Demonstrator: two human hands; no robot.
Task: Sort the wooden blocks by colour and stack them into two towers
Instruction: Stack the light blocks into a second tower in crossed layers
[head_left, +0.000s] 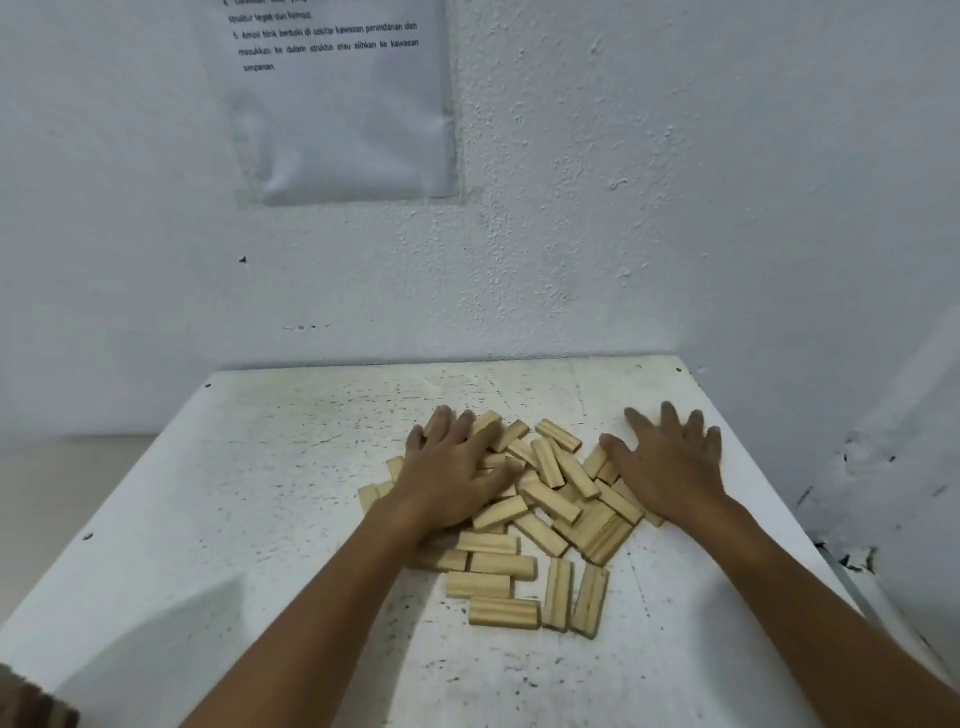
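Observation:
Several pale wooden blocks (540, 519) lie in a loose, jumbled pile on the middle of the white table (260, 519). All the blocks in view look the same light wood colour. My left hand (452, 478) lies flat on the left part of the pile, fingers spread and straight, covering some blocks. My right hand (670, 467) rests flat at the pile's right edge, fingers spread, its thumb side touching the blocks there. Neither hand grips anything.
The table is speckled and butts against a white textured wall (675, 208). A printed paper sheet (337, 104) hangs on the wall at the upper left. The table's right edge (831, 566) runs close beside my right forearm.

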